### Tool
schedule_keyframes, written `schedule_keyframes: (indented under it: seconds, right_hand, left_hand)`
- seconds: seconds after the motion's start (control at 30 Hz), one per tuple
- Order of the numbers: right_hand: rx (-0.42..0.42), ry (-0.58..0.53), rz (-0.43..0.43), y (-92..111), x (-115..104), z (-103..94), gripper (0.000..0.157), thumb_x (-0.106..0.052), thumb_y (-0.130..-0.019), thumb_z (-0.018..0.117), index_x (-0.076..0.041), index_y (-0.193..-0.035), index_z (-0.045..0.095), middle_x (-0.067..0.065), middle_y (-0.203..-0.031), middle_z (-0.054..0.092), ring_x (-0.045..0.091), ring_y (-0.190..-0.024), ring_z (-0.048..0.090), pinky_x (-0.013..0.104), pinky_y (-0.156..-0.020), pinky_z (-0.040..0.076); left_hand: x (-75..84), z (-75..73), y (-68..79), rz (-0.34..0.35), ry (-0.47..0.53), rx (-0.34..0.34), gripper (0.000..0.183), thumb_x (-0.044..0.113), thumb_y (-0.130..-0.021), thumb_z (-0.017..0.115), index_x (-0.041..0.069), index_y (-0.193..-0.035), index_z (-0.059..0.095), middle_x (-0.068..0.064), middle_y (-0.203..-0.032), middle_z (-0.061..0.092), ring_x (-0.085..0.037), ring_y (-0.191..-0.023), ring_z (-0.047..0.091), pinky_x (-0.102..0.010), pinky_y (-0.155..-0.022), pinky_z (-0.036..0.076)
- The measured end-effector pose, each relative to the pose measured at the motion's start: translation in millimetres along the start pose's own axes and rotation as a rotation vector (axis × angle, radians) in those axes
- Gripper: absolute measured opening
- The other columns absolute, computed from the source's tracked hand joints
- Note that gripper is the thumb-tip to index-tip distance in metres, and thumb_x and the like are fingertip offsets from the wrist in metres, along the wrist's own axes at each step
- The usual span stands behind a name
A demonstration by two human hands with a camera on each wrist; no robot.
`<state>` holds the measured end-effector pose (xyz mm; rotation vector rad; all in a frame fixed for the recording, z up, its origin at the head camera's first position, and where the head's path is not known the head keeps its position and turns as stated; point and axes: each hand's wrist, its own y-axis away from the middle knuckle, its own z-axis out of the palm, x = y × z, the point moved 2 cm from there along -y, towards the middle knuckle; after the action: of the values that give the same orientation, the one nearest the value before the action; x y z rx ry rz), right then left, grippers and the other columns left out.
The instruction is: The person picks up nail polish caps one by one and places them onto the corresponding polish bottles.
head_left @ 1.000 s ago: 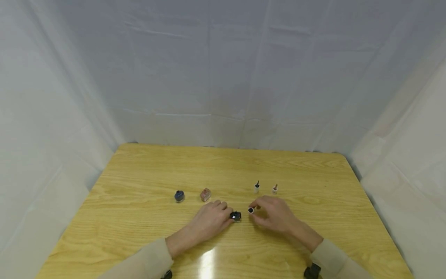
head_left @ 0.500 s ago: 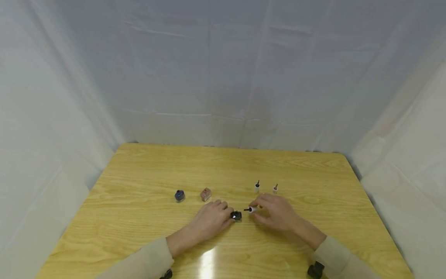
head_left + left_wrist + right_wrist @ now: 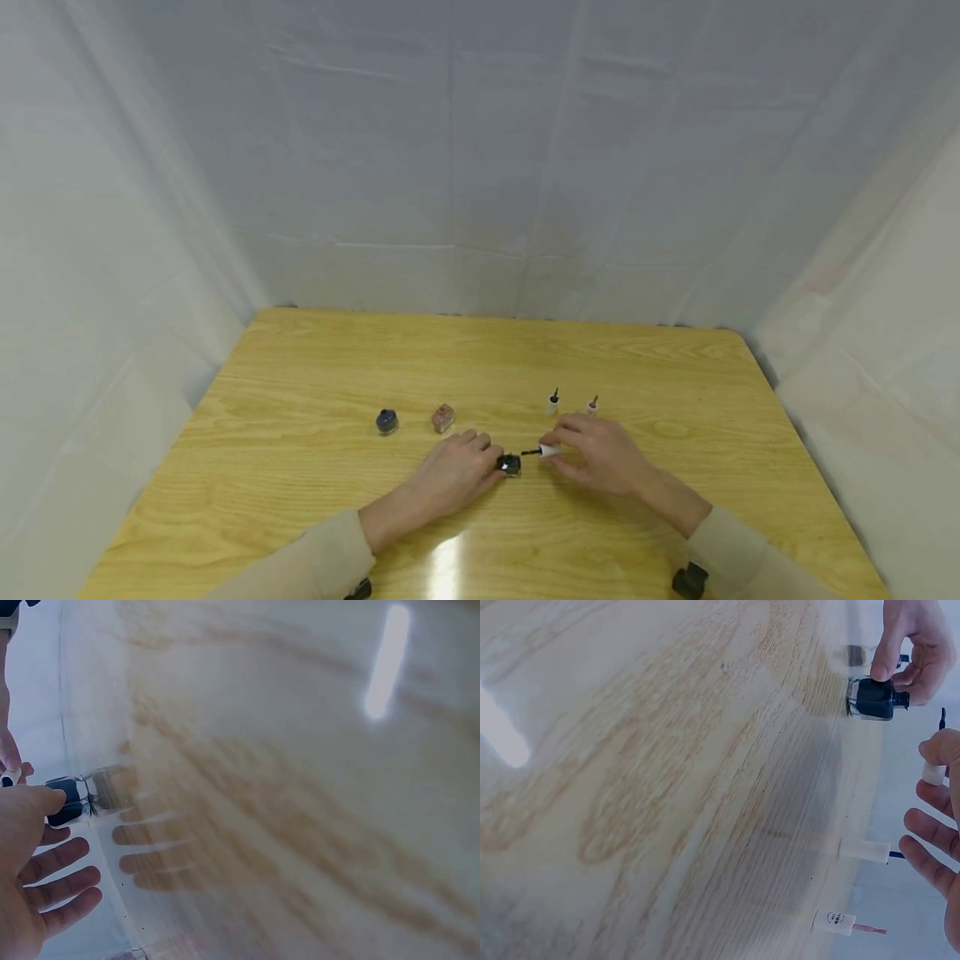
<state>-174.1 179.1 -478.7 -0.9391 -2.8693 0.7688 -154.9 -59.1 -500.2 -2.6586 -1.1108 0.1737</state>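
Left hand (image 3: 456, 468): lay at lower centre of the head view, its grip pinching the dark bottle between thumb and finger; in the left wrist view the other fingers were spread out straight
Dark bottle (image 3: 874, 700): stood upright on the bench with its neck bare, just right of the left hand in the head view and at upper right in the right wrist view
Right hand (image 3: 600, 454): sat right of centre, its grip clasping the white cap by thumb and fingertip
White cap (image 3: 551, 451): lay sideways in the head view, its dark brush (image 3: 531, 452) pointing left, the tip near the dark bottle but apart from it
Spare caps: the black-brushed cap (image 3: 553, 403) and the pink-brushed cap (image 3: 592, 407) stood above the right hand in the frame, brushes up
Other bottles: the blue bottle (image 3: 387, 422) and the pink bottle (image 3: 442, 418) rested left of centre, apart
Bench (image 3: 337, 358): yellowish wood, filling the lower half
Backdrop: pale sheet (image 3: 480, 167) across the top
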Motion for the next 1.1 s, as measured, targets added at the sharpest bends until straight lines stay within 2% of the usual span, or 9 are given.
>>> schedule_keyframes:
  seconds: [0.17,0.4,0.87,1.1]
  right_hand:
    - [-0.016,0.006,0.002,0.3,-0.6,-0.9,0.027,-0.026,-0.074,0.083,-0.024,-0.099,0.072,-0.011,-0.091,0.064,0.002,-0.077,0.057,0.015,-0.061,0.048]
    - [-0.028,0.011,-0.005,0.4,-2.8,-0.9,0.027,-0.026,-0.075,0.082,-0.024,-0.101,0.073,-0.01,-0.091,0.063,0.0,-0.075,0.055,0.013,-0.061,0.047]
    - [-0.012,0.022,-0.026,-2.1,-4.6,-3.7,0.028,-0.026,-0.075,0.082,-0.022,-0.101,0.074,-0.009,-0.09,0.062,0.001,-0.073,0.053,0.013,-0.058,0.045]
    - [-0.022,0.025,-0.021,-3.3,-5.5,-5.9,0.029,-0.026,-0.075,0.082,-0.022,-0.102,0.074,-0.008,-0.09,0.061,0.001,-0.072,0.053,0.013,-0.057,0.043]
  left_hand:
    - [-0.2,1.2,-0.2,-0.004,0.022,-0.009,0.027,0.042,-0.092,0.062,0.018,-0.099,0.069,0.004,-0.087,0.067,-0.009,-0.076,0.06,-0.021,-0.065,0.051]
    - [-1.9,4.1,-0.1,-0.03,0.063,-0.037,0.031,0.047,-0.091,0.061,0.018,-0.098,0.069,0.007,-0.083,0.064,-0.006,-0.07,0.052,-0.017,-0.06,0.044]
    - [-4.0,7.4,-1.0,-0.045,0.094,-0.051,0.033,0.049,-0.091,0.06,0.02,-0.102,0.07,0.008,-0.088,0.066,-0.005,-0.073,0.052,-0.016,-0.062,0.044]
    - [-4.1,6.0,-0.8,-0.039,0.1,-0.035,0.033,0.049,-0.091,0.06,0.02,-0.102,0.07,0.007,-0.088,0.066,-0.005,-0.072,0.053,-0.015,-0.062,0.044]
